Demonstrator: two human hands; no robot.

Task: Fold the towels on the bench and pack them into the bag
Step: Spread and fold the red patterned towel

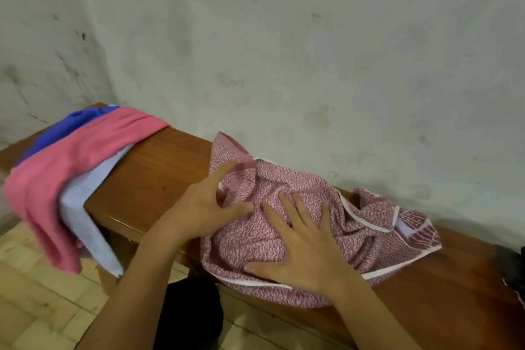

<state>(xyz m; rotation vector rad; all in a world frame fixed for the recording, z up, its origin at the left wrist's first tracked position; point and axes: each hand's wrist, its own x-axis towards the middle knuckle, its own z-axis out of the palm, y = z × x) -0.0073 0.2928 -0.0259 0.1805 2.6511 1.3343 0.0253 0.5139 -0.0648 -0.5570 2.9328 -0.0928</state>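
Both hands lie with a wide, flat grip, left hand [204, 207] and right hand [301, 247], on the crumpled maroon-and-white patterned towel [284, 224] atop the brown wooden desk [159, 176].

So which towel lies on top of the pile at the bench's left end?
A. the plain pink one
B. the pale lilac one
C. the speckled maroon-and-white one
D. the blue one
A: the plain pink towel drapes over the blue towel and the pale lilac towel, while the speckled towel lies apart under both hands.
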